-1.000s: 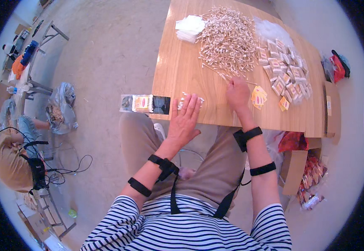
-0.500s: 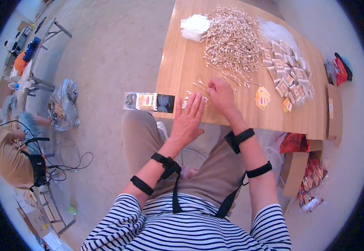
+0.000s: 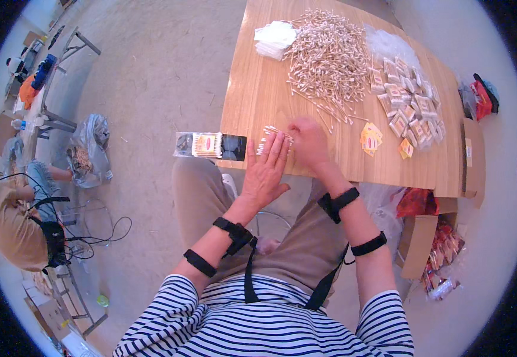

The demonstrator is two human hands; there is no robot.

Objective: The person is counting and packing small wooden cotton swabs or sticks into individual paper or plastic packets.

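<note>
Working from the left, a filled clear packet (image 3: 207, 144) bearing a printed label projects past the near-left edge of the desk (image 3: 243, 101); any knock from the knee below could tip it to the floor. A flat dark piece (image 3: 234, 147) adjoins it. The left hand (image 3: 265, 169) lies flat, fingers extended, over a small batch of cotton swabs (image 3: 268, 129) near the front edge; uneven pressure could roll these askew. The right hand (image 3: 310, 144) is curled just beside those fingertips; whether it pinches a swab, or the hands touch, cannot be determined. A careless push there could disturb the batch's alignment. Beyond, the loose swab heap (image 3: 328, 59) trails stray sticks toward the right hand, which a sleeve-free forearm could scatter. Further right, yellow cards (image 3: 370, 139) lie loose and overlapping, liable to be swept aside by the right wrist; finished-looking packets (image 3: 410, 110) are piled beyond, prone to sliding.
</note>
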